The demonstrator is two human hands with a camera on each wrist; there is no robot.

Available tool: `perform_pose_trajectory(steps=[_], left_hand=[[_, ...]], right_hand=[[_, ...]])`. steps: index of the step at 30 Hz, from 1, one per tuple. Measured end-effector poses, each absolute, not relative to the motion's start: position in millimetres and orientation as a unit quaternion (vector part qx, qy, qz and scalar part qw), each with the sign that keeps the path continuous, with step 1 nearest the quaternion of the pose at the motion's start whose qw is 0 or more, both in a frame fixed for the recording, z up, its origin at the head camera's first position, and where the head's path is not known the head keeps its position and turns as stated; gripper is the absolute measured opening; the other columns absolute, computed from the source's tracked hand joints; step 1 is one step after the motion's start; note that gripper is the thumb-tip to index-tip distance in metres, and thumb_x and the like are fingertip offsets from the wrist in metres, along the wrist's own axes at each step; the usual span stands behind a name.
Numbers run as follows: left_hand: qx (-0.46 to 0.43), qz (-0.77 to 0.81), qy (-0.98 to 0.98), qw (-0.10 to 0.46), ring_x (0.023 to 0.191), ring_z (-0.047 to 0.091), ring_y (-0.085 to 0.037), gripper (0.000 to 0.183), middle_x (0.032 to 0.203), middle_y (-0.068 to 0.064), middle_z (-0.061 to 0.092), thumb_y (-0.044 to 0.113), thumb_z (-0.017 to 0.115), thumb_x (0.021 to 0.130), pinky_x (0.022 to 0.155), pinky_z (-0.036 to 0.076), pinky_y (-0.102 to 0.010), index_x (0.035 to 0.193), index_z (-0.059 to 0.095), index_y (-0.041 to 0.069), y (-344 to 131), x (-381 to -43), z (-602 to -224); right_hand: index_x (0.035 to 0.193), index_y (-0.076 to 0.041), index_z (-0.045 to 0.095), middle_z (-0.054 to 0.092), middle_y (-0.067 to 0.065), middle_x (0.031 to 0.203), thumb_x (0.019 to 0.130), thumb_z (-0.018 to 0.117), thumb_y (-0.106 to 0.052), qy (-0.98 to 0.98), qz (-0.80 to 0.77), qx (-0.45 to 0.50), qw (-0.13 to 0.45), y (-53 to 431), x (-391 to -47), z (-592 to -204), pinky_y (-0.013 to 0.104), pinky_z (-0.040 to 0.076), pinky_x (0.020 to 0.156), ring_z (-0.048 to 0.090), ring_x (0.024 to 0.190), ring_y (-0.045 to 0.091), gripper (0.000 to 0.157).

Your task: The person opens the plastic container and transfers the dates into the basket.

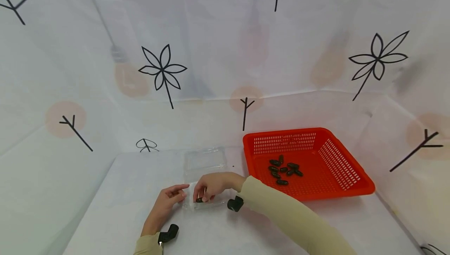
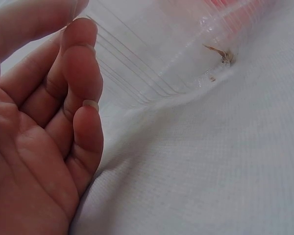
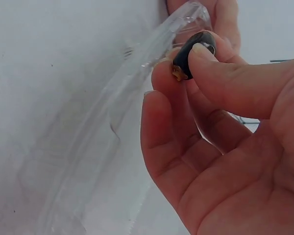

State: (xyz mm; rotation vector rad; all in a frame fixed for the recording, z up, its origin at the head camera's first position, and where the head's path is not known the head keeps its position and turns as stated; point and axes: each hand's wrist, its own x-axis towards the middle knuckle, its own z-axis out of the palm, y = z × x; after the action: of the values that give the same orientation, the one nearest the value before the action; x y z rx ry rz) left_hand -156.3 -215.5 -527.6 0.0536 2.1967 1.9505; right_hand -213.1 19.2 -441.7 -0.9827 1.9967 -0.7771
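Note:
My right hand (image 1: 212, 186) pinches a small dark, glossy oval piece (image 3: 198, 51) with a ragged brownish end, between thumb and fingers. It holds the piece low over the near half of a clear plastic box (image 1: 216, 204), whose transparent lid (image 1: 204, 163) lies opened toward the back. In the right wrist view, the box's ridged edge (image 3: 100, 98) runs beside the fingers. My left hand (image 1: 168, 200) is at the box's left side, its fingers relaxed and the fingertips right at the plastic wall. A brown dry scrap (image 2: 223, 54) shows at the box's lower edge in the left wrist view.
A red perforated basket (image 1: 323, 184) stands right of the box, holding several similar dark oval pieces (image 1: 282, 182). The right forearm passes in front of its near left corner. White cloth (image 1: 116, 208) covers the table, and patterned sheeting (image 1: 218, 118) hangs behind.

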Motion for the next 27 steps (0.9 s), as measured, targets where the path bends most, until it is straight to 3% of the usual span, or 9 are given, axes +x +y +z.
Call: perform_pose_trajectory(steps=[14,20,27], left_hand=[[0.02,0.662,0.743,0.094,0.077,0.055,-0.014,0.036,0.087,-0.005,0.062,0.007,0.071,0.091,0.072,0.046,-0.026,0.125,0.065,-0.005,-216,-156,-527],[0.078,0.667,0.737,0.079,0.073,0.054,-0.009,0.036,0.084,0.001,0.061,0.004,0.069,0.092,0.07,0.046,-0.024,0.125,0.062,-0.011,-221,-157,-530],[0.079,0.664,0.74,0.073,0.073,0.055,-0.009,0.035,0.084,0.001,0.062,0.006,0.07,0.091,0.069,0.047,-0.024,0.123,0.064,-0.009,-220,-157,-533]], right_hand=[[0.111,-0.011,0.072,0.064,0.0,0.094,0.094,0.06,0.0,0.791,-0.35,-0.373,0.336,62,-225,-410,0.03,0.053,0.075,0.06,0.084,0.016,0.023],[0.11,-0.013,0.071,0.066,0.003,0.097,0.093,0.062,-0.004,0.786,-0.406,-0.333,0.326,102,-230,-402,0.036,0.053,0.08,0.061,0.086,0.019,0.021],[0.113,-0.014,0.071,0.068,0.009,0.105,0.094,0.063,-0.012,0.802,-0.449,-0.282,0.275,160,-228,-398,0.043,0.05,0.088,0.063,0.095,0.024,0.021]])
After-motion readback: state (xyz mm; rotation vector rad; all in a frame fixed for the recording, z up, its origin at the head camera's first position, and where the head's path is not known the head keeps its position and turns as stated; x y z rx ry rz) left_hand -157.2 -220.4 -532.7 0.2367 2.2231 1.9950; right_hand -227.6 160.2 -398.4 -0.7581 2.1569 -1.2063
